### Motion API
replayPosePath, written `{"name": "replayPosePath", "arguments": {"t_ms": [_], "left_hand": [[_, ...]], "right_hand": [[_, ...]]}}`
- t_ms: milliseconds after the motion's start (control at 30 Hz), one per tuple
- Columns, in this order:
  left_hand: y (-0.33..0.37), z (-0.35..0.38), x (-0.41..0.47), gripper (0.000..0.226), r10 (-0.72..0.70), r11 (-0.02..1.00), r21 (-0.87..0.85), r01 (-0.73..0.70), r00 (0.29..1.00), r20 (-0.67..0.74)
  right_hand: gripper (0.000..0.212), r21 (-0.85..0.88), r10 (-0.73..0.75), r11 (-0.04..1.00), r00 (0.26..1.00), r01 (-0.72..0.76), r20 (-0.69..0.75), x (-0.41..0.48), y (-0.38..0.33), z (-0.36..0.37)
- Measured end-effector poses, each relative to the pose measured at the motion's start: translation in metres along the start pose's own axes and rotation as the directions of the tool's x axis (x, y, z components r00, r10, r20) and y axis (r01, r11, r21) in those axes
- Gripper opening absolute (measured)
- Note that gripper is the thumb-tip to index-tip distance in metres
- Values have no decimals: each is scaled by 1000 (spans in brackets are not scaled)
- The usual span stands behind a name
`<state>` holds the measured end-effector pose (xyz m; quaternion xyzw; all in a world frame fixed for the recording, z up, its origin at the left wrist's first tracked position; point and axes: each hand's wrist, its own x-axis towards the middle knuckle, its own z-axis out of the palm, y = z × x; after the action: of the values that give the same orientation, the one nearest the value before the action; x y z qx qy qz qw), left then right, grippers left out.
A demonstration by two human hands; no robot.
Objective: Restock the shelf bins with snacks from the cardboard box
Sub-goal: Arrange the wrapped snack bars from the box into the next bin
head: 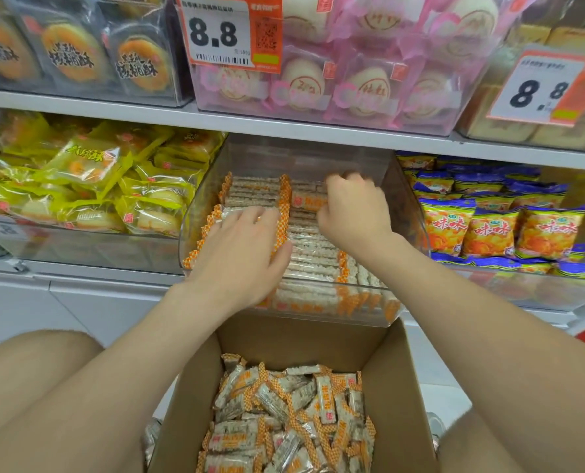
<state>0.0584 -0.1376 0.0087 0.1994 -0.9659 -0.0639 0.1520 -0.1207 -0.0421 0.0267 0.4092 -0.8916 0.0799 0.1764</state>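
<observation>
My left hand (240, 240), fingers flat, steadies the snack bars (313, 257) beneath it in the bin (405, 199). My right hand (352, 206), fingers curled, pinches one alongside. I should keep rows aligned.

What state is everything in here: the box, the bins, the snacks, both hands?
cardboard box, open, holding loose bars in a heap
middle bin, part filled with stacked bars in rows
left hand, flat on the stacked bars, fingers straight
right hand, fingers curled into the back row; grip unclear
yellow-pack bin, piled high
blue-pack bin, stocked, front packs standing
</observation>
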Motion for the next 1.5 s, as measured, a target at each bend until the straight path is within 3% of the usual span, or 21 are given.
{"name": "replayPosePath", "arguments": {"t_ms": [67,133,200,267,300,367,433,467,500,567,700,900,1000,1067,1133,1267,1367,1500], "left_hand": [[6,-8,-15,28,93,991,-84,-107,983,-158],[16,-19,-35,13,107,966,-211,-152,972,-210],[24,-22,-59,13,73,949,-300,-95,994,-82],[27,-16,-80,16,83,972,-230,-37,978,194],[27,-8,-89,17,95,987,-158,-40,930,356],[30,11,-101,14,69,995,12,-101,756,651],[32,39,-109,20,-5,973,133,-187,563,826],[32,54,-111,26,-29,967,152,-206,501,865],[31,68,-113,30,-38,967,152,-207,471,882],[26,95,-115,32,-40,976,135,-169,472,880],[5,144,-124,21,-51,987,117,-109,479,877],[-22,210,-168,21,-127,992,126,24,294,947],[-31,234,-188,52,-177,981,149,126,255,951],[-33,240,-197,70,-214,961,152,232,274,938],[-34,247,-207,66,-260,938,162,307,311,914],[-41,260,-221,60,-312,925,191,328,372,874],[-49,267,-224,46,-290,936,179,302,378,879],[-53,275,-229,35,-255,945,160,286,335,907]], "right_hand": [[24,131,-72,989,997,72,-8,-27,-6,-19],[18,265,-147,955,989,136,23,-58,-13,-43],[10,405,-271,894,950,190,153,-90,-19,-67],[10,469,-379,866,840,173,389,-119,-21,-77],[14,452,-407,876,761,168,505,-131,-19,-73],[20,382,-410,906,615,184,674,-153,-12,-51],[25,311,-359,933,517,181,777,-170,-6,-24],[27,286,-334,943,483,172,809,-178,-3,-13],[30,274,-321,947,456,167,830,-186,-2,-2],[36,255,-304,952,412,170,859,-199,0,21],[40,264,-290,957,390,119,874,-219,2,69],[35,289,-261,957,348,-33,901,-249,-11,138],[33,285,-240,955,355,-78,903,-270,-24,172],[24,265,-249,964,337,-3,908,-285,-32,190],[17,232,-274,959,322,161,906,-296,-39,204],[66,266,-376,899,302,347,876,-312,-46,223],[80,233,-358,889,280,395,891,-320,-44,235],[80,211,-368,887,355,411,859,-323,-35,240]]}}
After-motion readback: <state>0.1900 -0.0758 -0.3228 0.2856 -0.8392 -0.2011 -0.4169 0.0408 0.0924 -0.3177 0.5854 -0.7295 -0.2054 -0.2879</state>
